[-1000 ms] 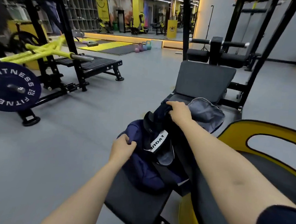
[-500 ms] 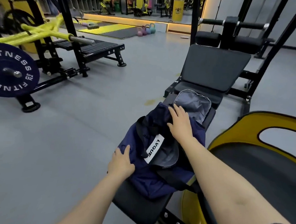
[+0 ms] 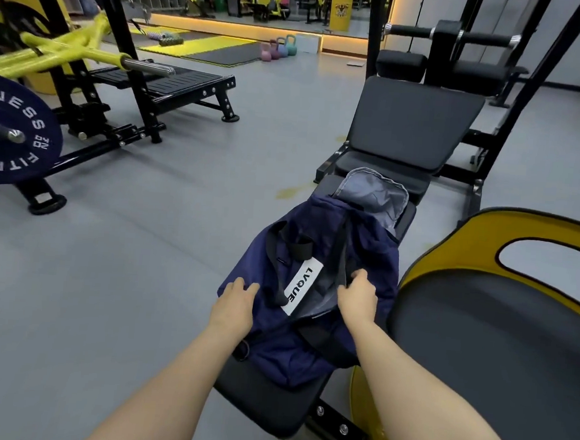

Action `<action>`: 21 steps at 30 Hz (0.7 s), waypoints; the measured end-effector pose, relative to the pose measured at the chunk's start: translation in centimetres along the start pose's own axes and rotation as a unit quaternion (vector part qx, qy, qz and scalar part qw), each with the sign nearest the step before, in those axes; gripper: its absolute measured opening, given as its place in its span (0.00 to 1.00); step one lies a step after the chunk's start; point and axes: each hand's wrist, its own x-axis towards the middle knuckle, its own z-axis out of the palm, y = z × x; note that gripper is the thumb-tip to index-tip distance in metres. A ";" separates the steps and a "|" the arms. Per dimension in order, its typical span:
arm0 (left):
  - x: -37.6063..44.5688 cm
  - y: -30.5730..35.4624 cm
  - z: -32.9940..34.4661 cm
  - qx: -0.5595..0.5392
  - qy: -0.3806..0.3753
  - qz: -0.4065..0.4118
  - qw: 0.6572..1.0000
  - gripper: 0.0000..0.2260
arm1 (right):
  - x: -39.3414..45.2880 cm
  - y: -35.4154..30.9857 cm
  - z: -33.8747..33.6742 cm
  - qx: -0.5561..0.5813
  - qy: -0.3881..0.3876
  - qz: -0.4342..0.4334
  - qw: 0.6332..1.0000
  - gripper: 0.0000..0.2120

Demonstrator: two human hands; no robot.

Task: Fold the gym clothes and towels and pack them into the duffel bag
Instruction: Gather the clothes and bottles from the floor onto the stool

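- The bag (image 3: pixel 311 290) lies on the bench (image 3: pixel 262 400).
- Left hand (image 3: pixel 233 305), half a second ago flat, now rests loosely on it.
- Right hand (image 3: pixel 357 295) has come nearer and pinches the opening's edge, ready for packing.

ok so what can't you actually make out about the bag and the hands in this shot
- Inside of the duffel bag, head view: dark opening, partly covered by the right hand; contents unreadable.
- Right fingertips: curled over the opening's edge, hidden behind the hand.
- Bag's underside: hidden against the bench.
- Left hand: its palm lies on the fabric, unseen.
- Clothes and towels: none can be made out.
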 end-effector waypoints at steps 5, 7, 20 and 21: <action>0.0 0.3 0.3 0.054 0.040 0.004 0.998 0.18 | -0.3 -2.8 0.5 0.074 0.029 -0.116 0.990 0.09; 0.1 0.8 0.6 0.065 0.082 0.025 0.994 0.17 | -0.2 -3.1 1.1 0.061 -0.019 -0.176 0.982 0.15; 1.9 1.6 6.2 0.181 -0.053 0.130 0.973 0.28 | 4.2 1.9 6.2 -0.449 -0.153 -0.358 0.804 0.30; 2.0 1.4 6.6 0.176 -0.062 0.123 0.975 0.28 | 4.5 2.2 6.6 -0.449 -0.155 -0.357 0.804 0.30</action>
